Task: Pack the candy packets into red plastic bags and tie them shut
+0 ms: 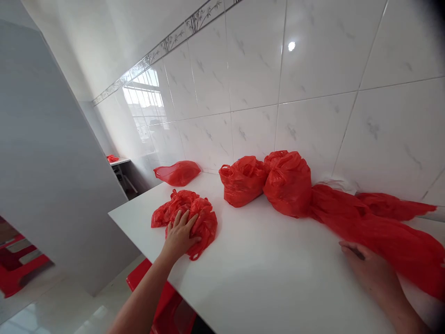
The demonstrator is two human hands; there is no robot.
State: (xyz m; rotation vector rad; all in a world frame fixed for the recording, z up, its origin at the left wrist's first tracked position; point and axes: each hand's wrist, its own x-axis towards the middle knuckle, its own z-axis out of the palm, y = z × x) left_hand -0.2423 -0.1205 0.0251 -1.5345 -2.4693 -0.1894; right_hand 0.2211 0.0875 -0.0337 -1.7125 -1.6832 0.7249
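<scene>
The left hand (180, 232) lies palm down with fingers spread on a crumpled pile of red plastic carrier bags (205, 225), near the left edge of the white bench (278, 273); it presses rather than grips, probably because such light, springy film shifts easily. The right hand (373, 276) is loosely curled, its opening narrow, just beside the long spread of red bags (344, 211) along the right; whether it touches or holds any film, I cannot tell. Two stuffed red bags, a squat one (243, 185) and a rounder one (290, 190), stand side by side near the tiled wall (313, 125), perhaps because their fuller shape lets them sit upright
</scene>
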